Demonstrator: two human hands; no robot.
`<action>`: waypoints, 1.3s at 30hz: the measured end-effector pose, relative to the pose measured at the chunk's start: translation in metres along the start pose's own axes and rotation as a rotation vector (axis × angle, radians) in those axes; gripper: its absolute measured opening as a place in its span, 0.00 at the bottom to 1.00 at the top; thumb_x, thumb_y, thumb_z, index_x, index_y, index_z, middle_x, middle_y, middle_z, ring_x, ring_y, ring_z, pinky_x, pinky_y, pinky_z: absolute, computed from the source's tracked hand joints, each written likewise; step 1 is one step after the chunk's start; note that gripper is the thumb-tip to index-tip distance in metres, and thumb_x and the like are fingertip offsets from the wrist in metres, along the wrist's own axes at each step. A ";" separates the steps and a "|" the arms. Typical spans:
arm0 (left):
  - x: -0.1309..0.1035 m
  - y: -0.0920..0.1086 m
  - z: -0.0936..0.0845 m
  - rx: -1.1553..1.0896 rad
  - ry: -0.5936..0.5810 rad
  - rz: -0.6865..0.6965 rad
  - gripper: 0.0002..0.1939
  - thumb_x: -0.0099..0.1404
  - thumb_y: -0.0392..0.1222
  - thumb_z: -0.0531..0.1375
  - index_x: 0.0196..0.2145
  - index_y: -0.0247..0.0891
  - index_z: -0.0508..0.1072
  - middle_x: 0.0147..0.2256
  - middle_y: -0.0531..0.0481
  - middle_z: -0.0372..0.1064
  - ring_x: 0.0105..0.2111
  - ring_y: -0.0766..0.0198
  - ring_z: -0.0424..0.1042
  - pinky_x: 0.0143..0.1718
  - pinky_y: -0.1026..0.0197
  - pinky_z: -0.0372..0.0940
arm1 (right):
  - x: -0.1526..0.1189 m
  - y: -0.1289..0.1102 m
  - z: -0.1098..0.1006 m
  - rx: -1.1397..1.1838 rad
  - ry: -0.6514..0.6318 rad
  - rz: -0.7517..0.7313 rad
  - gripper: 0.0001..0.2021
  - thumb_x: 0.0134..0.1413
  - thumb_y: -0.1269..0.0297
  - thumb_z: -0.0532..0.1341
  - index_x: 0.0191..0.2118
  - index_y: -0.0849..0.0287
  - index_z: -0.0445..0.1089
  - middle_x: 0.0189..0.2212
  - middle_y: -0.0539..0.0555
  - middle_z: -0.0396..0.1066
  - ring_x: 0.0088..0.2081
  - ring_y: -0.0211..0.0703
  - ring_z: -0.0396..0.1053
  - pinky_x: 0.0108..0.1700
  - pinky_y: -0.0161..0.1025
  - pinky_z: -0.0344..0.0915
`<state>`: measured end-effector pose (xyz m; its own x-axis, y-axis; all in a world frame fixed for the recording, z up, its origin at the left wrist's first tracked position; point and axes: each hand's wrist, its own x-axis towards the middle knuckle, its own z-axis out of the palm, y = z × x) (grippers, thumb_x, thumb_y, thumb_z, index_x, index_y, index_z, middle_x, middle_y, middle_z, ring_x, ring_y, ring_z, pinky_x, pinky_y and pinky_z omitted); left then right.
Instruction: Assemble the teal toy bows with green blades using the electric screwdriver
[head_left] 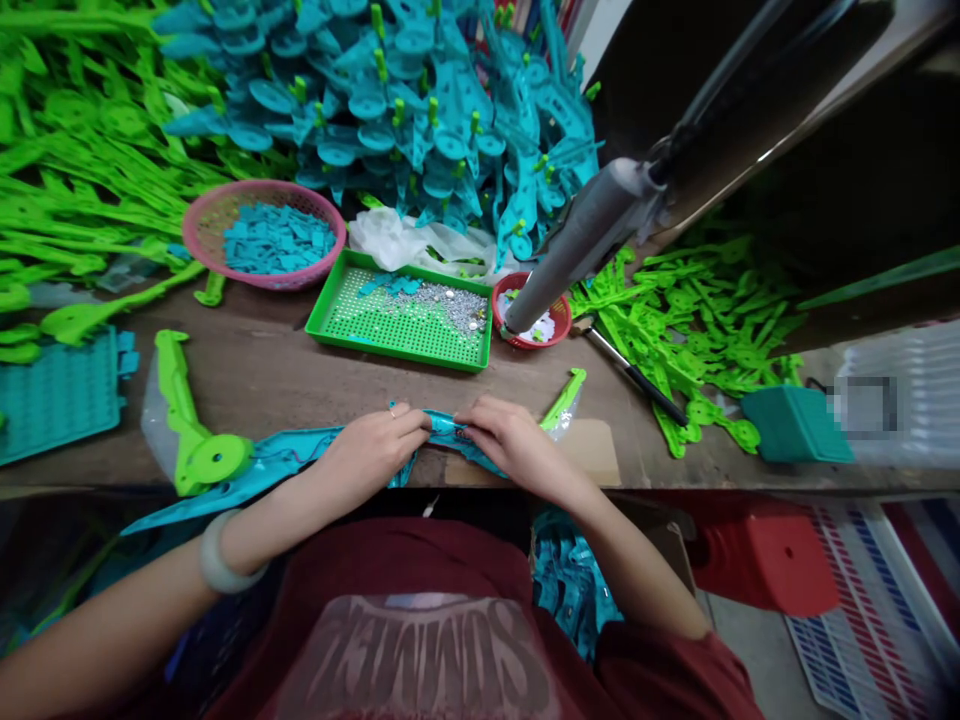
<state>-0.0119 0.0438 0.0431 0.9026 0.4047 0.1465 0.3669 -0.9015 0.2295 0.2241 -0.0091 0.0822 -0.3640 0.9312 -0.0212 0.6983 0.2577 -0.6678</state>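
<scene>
A long blue plastic part (pixel 289 450) lies along the table's front edge, with thin dark wires visible inside it. Fitted at its left end is a bright green arm-like piece (pixel 217 458) with a round disc. My left hand (pixel 386 440) grips the blue part near its middle, fingers bent over its upper edge. Close beside it, my right hand (pixel 506 440) pinches the same part, and its fingertips hide what lies between them. A second green piece (pixel 564 400) with clear film sticks out past my right hand. Under that side is a flat piece of cardboard (pixel 589 450).
Behind stand a pink basket (pixel 191 235) of blue pieces, a green tray (pixel 397 345) of screws and a red basket (pixel 531 343). A grey tube (pixel 581 240) slants above it. A hammer (pixel 637 375), green parts (pixel 675 330) and stacked blue parts (pixel 405 110) surround the work area.
</scene>
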 end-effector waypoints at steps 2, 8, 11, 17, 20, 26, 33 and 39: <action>0.000 0.001 -0.002 0.007 0.001 -0.021 0.09 0.72 0.30 0.54 0.42 0.36 0.73 0.40 0.45 0.72 0.40 0.56 0.70 0.44 0.54 0.69 | 0.000 -0.001 -0.001 -0.063 -0.040 0.010 0.09 0.68 0.71 0.57 0.42 0.62 0.75 0.36 0.56 0.72 0.40 0.45 0.71 0.43 0.40 0.66; 0.001 0.002 -0.003 0.007 -0.008 0.016 0.11 0.71 0.29 0.55 0.45 0.37 0.74 0.39 0.46 0.72 0.40 0.55 0.70 0.42 0.54 0.68 | -0.006 0.000 0.003 -0.085 -0.123 -0.113 0.10 0.70 0.67 0.55 0.47 0.59 0.74 0.38 0.54 0.68 0.39 0.41 0.68 0.42 0.37 0.65; 0.000 0.000 -0.001 0.020 0.015 0.020 0.11 0.72 0.30 0.54 0.46 0.37 0.74 0.40 0.46 0.72 0.40 0.56 0.71 0.42 0.55 0.69 | -0.007 0.001 0.012 -0.347 -0.119 -0.157 0.09 0.70 0.66 0.55 0.46 0.60 0.73 0.38 0.56 0.67 0.37 0.42 0.65 0.37 0.38 0.61; -0.003 -0.005 0.000 0.046 0.086 0.076 0.09 0.72 0.31 0.53 0.44 0.35 0.73 0.37 0.46 0.73 0.38 0.57 0.72 0.42 0.55 0.69 | -0.003 0.004 0.026 -0.386 -0.029 -0.131 0.11 0.71 0.70 0.52 0.46 0.62 0.71 0.37 0.56 0.66 0.37 0.42 0.64 0.36 0.37 0.58; -0.004 -0.003 0.000 0.072 0.110 0.149 0.12 0.72 0.31 0.53 0.47 0.33 0.74 0.40 0.43 0.73 0.40 0.55 0.72 0.46 0.53 0.69 | 0.002 0.006 0.029 -0.214 0.020 -0.004 0.11 0.71 0.68 0.53 0.43 0.62 0.73 0.36 0.54 0.65 0.35 0.40 0.66 0.38 0.36 0.59; -0.001 0.013 0.001 0.218 0.112 0.096 0.06 0.71 0.34 0.57 0.41 0.32 0.75 0.36 0.43 0.71 0.38 0.53 0.72 0.40 0.53 0.69 | 0.004 0.013 0.006 -0.177 -0.026 0.017 0.05 0.65 0.70 0.61 0.43 0.62 0.75 0.35 0.55 0.72 0.40 0.44 0.68 0.43 0.38 0.60; 0.002 0.016 0.002 0.211 0.120 0.065 0.06 0.67 0.27 0.59 0.39 0.33 0.74 0.35 0.45 0.71 0.37 0.54 0.71 0.39 0.54 0.68 | -0.001 -0.004 -0.022 -0.610 -0.157 0.142 0.09 0.67 0.71 0.57 0.37 0.62 0.74 0.42 0.62 0.73 0.39 0.47 0.68 0.36 0.40 0.54; 0.003 0.019 0.001 0.243 0.062 0.080 0.08 0.68 0.28 0.59 0.44 0.32 0.74 0.37 0.44 0.72 0.39 0.53 0.72 0.37 0.54 0.66 | 0.002 -0.003 -0.024 -0.291 -0.195 0.307 0.07 0.65 0.71 0.55 0.37 0.58 0.71 0.28 0.53 0.73 0.28 0.41 0.70 0.30 0.36 0.52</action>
<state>-0.0020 0.0273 0.0468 0.9181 0.3325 0.2157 0.3451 -0.9383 -0.0223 0.2362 -0.0020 0.1014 -0.2025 0.9171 -0.3434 0.9256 0.0647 -0.3730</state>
